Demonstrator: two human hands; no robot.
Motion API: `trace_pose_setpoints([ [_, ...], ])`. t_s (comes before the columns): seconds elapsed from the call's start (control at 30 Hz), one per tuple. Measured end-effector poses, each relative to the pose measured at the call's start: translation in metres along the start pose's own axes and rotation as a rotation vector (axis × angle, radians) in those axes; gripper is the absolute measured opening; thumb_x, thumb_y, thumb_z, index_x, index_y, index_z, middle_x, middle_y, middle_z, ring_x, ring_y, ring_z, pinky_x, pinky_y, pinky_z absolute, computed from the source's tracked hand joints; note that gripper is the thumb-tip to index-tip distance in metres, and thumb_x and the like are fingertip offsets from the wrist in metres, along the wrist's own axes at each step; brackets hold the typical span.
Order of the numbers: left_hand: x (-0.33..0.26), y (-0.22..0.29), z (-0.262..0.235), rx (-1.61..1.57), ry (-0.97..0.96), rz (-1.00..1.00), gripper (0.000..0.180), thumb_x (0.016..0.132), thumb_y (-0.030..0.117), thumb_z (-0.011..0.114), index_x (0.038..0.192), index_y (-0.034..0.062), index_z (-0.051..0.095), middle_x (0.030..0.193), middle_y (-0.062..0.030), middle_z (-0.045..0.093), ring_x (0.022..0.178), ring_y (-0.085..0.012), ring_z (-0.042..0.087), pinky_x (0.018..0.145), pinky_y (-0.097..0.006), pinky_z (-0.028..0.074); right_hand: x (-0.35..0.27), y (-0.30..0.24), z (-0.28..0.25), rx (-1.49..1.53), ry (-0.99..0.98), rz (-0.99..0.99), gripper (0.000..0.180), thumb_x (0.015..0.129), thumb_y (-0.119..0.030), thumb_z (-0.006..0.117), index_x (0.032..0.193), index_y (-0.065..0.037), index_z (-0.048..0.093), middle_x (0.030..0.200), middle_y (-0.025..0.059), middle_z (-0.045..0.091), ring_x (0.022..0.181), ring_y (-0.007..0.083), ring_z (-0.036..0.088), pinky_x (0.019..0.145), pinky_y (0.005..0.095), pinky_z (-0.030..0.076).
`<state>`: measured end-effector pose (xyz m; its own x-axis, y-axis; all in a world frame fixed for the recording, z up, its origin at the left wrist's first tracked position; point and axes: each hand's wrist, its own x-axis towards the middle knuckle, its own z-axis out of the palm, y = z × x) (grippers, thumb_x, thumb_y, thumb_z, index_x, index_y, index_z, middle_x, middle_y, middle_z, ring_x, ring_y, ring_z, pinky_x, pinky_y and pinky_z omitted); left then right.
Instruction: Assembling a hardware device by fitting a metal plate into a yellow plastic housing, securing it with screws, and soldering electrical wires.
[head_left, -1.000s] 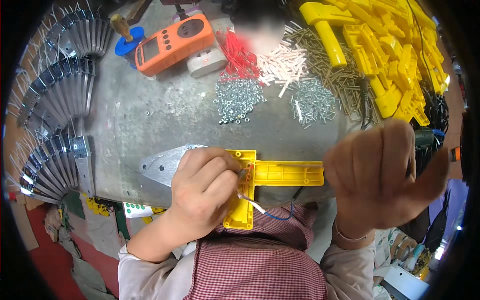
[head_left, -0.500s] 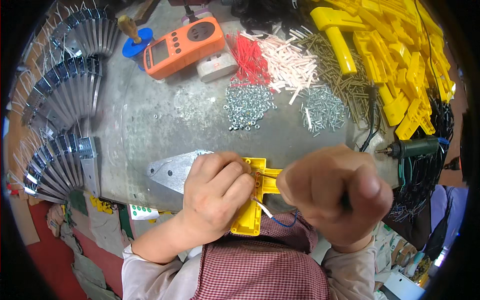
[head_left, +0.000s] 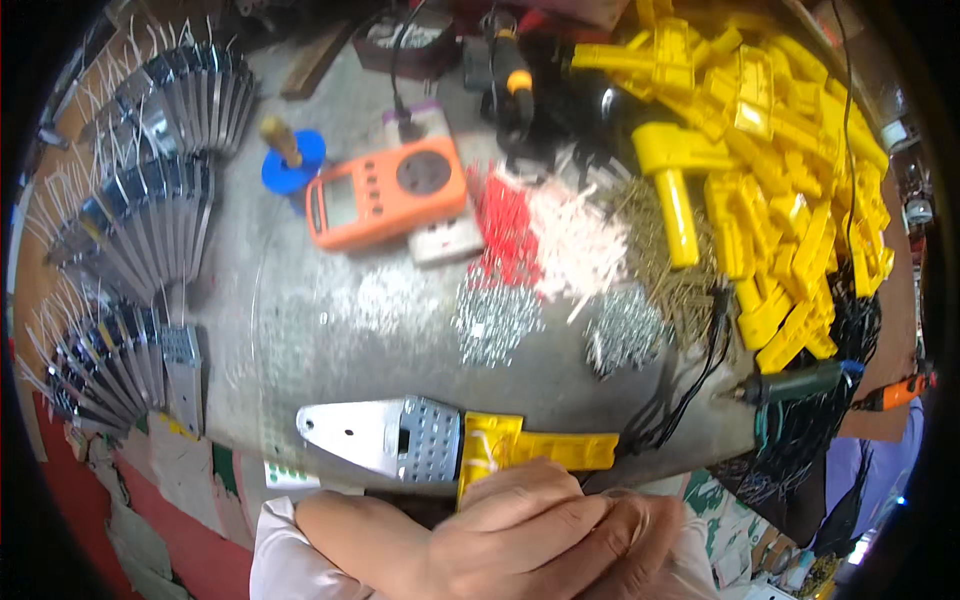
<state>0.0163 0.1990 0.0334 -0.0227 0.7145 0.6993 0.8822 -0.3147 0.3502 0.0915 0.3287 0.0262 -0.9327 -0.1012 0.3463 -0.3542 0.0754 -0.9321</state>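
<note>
A yellow plastic T-shaped housing [head_left: 565, 450] lies at the table's near edge, its stem pointing right. Against its left side sits a silver metal piece [head_left: 365, 437] with a pointed end and a perforated section. My left hand [head_left: 510, 525] covers the housing's lower part, its fingers bent and closed. Pressed against it on the right is my right hand [head_left: 635, 540], smeared by motion, its fingers curled. Whatever lies between the two hands is hidden.
An orange meter [head_left: 385, 192] rests at the back beside a blue disc with a wooden handle [head_left: 294, 160]. Small nuts [head_left: 495, 322], screws [head_left: 627, 330] and red sleeves [head_left: 507, 225] lie in piles. Yellow housings [head_left: 800, 220] heap up right, near a green power screwdriver [head_left: 800, 383]. Metal pieces [head_left: 140, 220] fan out left.
My right hand has come down and left to meet my left hand, which moved lower right. The view has shifted, so the table sits lower. The housing's wires are now out of sight.
</note>
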Motion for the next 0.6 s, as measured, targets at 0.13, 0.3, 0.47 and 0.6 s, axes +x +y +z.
trace_pose_setpoints([
  [0.13, 0.023, 0.022, 0.031, 0.253, 0.319, -0.269, 0.026, 0.090, 0.010, 0.062, 0.110, -0.0063, 0.064, 0.092, -0.0129, 0.068, 0.061, -0.0144, 0.061, 0.056, -0.024, 0.051, 0.002, -0.005, 0.006, -0.108, 0.179, 0.056, 0.017, 0.090, -0.009, 0.054, 0.074, -0.002, 0.053, 0.065, 0.0080, 0.051, 0.055, 0.0243, 0.053, 0.052, 0.0356, 0.043],
  [0.3, 0.013, 0.042, 0.026, 0.477, 0.079, -0.121, 0.027, 0.090, 0.008, 0.061, 0.112, -0.0068, 0.063, 0.084, -0.0094, 0.068, 0.050, -0.0092, 0.057, 0.047, -0.019, 0.047, 0.010, -0.025, 0.000, -0.200, 0.443, 0.268, 0.011, 0.088, -0.006, 0.057, 0.077, -0.002, 0.057, 0.069, 0.0081, 0.053, 0.059, 0.0233, 0.055, 0.056, 0.0353, 0.046],
  [0.47, -0.007, 0.032, -0.001, -0.025, 0.384, -0.624, 0.039, 0.083, 0.019, 0.064, 0.116, -0.0013, 0.061, 0.102, -0.0155, 0.067, 0.070, -0.0142, 0.061, 0.059, -0.023, 0.047, 0.027, -0.009, -0.006, -0.314, 0.667, 0.375, 0.005, 0.086, -0.003, 0.059, 0.081, -0.002, 0.060, 0.073, 0.0081, 0.056, 0.063, 0.0224, 0.057, 0.061, 0.0350, 0.050],
  [0.6, -0.038, 0.054, -0.003, 0.113, -0.040, -0.563, 0.050, 0.084, 0.037, 0.068, 0.117, 0.0005, 0.062, 0.110, -0.0194, 0.064, 0.065, -0.0170, 0.061, 0.057, -0.026, 0.050, 0.054, 0.031, -0.082, -0.967, 0.153, -0.320, 0.013, 0.083, -0.005, 0.060, 0.095, -0.001, 0.062, 0.090, 0.0154, 0.060, 0.085, 0.0293, 0.060, 0.076, 0.0385, 0.049],
])
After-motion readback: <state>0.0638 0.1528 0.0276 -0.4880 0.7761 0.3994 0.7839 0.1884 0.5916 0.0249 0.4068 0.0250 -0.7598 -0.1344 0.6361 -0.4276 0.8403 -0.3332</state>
